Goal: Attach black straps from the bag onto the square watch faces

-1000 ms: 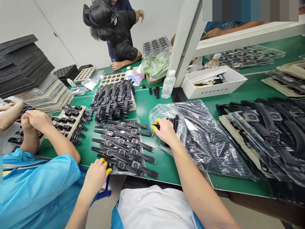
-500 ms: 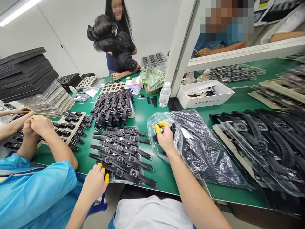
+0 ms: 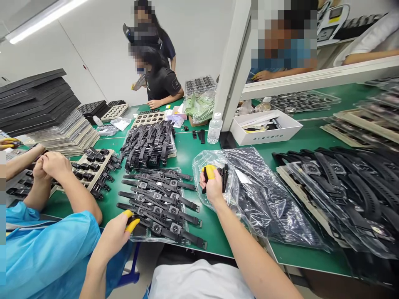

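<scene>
My left hand, with yellow finger cots on thumb and finger, pinches the near-left end of a black watch at the front corner of a tray. Rows of black smartwatches lie face down across that tray, straps stretched sideways. To the right, my right hand, also in yellow finger cots, is closed round black watch straps. It is over the mouth of a clear plastic bag. The fingers hide part of the straps, so their number is unclear.
Behind the tray stands a stack of strapped watches. A water bottle and a white box stand beyond the bag. More watch trays are piled at right. A co-worker's blue sleeve is close at left.
My left hand has moved slightly left, and a dark strap end now shows between its fingers. My right hand's fingers have curled tighter, with the straps raised in its grip.
</scene>
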Demonstrator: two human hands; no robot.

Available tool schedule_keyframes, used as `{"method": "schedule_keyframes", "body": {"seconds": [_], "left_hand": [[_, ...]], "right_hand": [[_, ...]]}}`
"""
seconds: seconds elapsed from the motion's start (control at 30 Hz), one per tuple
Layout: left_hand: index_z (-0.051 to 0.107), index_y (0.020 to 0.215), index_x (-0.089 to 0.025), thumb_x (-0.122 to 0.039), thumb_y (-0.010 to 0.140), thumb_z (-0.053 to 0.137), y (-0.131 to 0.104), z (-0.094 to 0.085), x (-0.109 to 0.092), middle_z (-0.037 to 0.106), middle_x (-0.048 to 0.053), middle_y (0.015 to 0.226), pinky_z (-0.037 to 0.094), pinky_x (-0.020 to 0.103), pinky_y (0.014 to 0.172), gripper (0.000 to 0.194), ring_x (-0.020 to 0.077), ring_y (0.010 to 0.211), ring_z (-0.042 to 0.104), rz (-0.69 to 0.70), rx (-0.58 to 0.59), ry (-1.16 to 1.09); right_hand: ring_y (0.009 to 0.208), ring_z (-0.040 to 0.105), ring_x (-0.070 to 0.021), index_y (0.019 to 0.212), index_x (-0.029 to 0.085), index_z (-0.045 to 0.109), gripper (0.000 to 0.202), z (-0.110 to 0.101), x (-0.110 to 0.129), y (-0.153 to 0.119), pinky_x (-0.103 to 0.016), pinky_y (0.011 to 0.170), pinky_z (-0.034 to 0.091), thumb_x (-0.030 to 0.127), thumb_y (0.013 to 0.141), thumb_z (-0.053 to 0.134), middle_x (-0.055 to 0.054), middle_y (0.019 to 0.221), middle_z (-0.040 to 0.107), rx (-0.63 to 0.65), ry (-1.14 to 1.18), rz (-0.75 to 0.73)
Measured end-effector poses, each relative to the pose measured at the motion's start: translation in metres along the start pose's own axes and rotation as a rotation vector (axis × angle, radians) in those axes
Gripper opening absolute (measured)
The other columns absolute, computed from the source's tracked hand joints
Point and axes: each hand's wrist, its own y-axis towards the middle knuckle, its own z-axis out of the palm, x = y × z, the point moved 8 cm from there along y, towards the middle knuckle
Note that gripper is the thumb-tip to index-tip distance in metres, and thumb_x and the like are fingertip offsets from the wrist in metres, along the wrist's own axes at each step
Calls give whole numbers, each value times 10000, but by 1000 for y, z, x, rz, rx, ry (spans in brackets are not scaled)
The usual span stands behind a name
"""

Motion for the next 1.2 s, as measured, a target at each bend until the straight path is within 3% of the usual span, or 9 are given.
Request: {"method": "schedule_keyframes", "body": {"seconds": [0.1, 0.27, 0.37, 0.47, 0.63, 0.77, 0.97, 1.2], "left_hand": [[622, 1085, -243, -274, 965, 537, 19, -15, -29, 771, 72, 1003, 577, 333, 794, 150, 269, 965, 755, 77, -76, -160], [615, 1126, -235, -385, 986, 573, 66, -31, -102, 759, 79, 975, 573, 334, 773, 209, 252, 893, 742, 258, -117, -421], [580, 1117, -232, -411, 1001, 563, 103, -31, -135, 731, 58, 955, 564, 323, 764, 214, 213, 828, 711, 320, -117, -551], [547, 1125, -229, -393, 995, 576, 142, -19, -157, 718, 67, 992, 569, 343, 809, 211, 213, 858, 699, 363, -103, -660], [530, 1197, -218, -231, 977, 564, 187, 21, -173, 693, 143, 1218, 536, 445, 1046, 223, 276, 1170, 674, 382, -66, -716], [514, 1285, -204, -138, 975, 485, 195, 43, -174, 647, 160, 1310, 524, 468, 1111, 318, 268, 1246, 645, 442, -75, -772], [540, 1349, -190, -144, 1001, 434, 189, 40, -173, 619, 164, 1344, 503, 479, 1160, 367, 276, 1325, 592, 569, -217, -738], [573, 1386, -178, -31, 919, 421, 173, 35, -187, 647, 132, 1354, 499, 480, 1182, 513, 252, 1313, 591, 744, -255, -567]], "right_hand": [[396, 309, -75, 797, 259, 474, 449, 7, -16, -2, -217, 366, 250, 645, 837, 700, 84, 542, 432, 62, 63, 107], [376, 281, -72, 750, 246, 488, 502, 8, -30, -3, -211, 356, 244, 699, 816, 695, 92, 482, 393, 82, 61, 204], [374, 279, -76, 721, 248, 470, 530, 7, -33, -2, -216, 357, 249, 724, 813, 684, 93, 466, 370, 83, 46, 222], [378, 292, -77, 710, 250, 444, 523, 5, -37, 0, -212, 361, 259, 696, 820, 695, 89, 472, 373, 91, 30, 235], [379, 289, -73, 715, 248, 456, 476, 3, -43, -2, -197, 358, 246, 628, 803, 729, 93, 463, 373, 81, -25, 284], [364, 272, -74, 721, 250, 479, 465, 8, -46, -8, -199, 347, 218, 641, 811, 713, 96, 451, 371, 123, -119, 309], [377, 263, -67, 737, 233, 532, 533, 14, -55, -16, -206, 361, 195, 730, 784, 717, 92, 447, 386, 194, -275, 326], [400, 276, -59, 822, 231, 506, 611, 19, -67, -25, -194, 380, 192, 784, 742, 752, 101, 484, 441, 332, -240, 498]]}}
